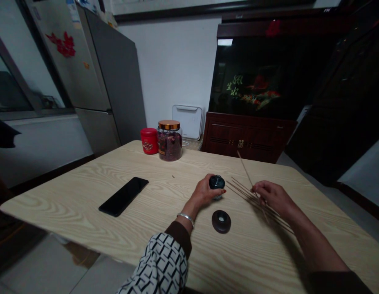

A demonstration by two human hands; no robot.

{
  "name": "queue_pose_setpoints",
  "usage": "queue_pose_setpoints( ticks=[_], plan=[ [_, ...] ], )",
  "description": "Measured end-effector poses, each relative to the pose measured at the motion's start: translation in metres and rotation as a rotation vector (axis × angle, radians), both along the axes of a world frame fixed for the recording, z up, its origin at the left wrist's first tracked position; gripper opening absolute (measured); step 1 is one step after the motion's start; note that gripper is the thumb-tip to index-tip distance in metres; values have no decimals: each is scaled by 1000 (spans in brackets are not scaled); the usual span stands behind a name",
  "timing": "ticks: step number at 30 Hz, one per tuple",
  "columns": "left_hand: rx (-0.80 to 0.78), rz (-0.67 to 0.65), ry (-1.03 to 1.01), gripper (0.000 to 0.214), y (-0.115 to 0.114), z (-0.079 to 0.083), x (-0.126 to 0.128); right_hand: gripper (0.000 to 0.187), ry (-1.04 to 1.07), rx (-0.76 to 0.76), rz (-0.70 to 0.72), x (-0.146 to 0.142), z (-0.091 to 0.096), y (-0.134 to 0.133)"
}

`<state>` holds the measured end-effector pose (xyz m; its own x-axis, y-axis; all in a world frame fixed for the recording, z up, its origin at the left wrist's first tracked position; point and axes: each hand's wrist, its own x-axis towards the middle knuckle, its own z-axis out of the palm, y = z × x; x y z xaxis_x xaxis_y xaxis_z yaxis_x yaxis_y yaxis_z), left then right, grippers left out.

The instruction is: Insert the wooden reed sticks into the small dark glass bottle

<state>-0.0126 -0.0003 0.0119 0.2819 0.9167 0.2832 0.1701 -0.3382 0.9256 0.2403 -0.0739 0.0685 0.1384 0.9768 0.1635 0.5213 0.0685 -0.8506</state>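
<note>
My left hand is wrapped round a small dark, glossy round pot with a ridged top, at the middle of the table. Pinched between the thumb and fingers of my right hand is a thin brown incense stick, tilted with its upper end to the left. Several more incense sticks lie on the table, running beneath my right hand. Nearer to me than the pot sits a dark brown round base with a pale spot in its central hollow. Nothing touches this base.
A black phone lies on the wooden table at the left. At the far edge stand a red canister and a glass jar of dried petals. A tiny brown fragment lies mid-table. Behind are a fridge and an aquarium.
</note>
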Motion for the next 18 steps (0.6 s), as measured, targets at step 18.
queue_pose_setpoints(
  ticks=[18],
  plan=[
    [-1, -11, 21, 61, 0, 3, 1, 27, 499, 441, -7, -85, 26, 66]
  ],
)
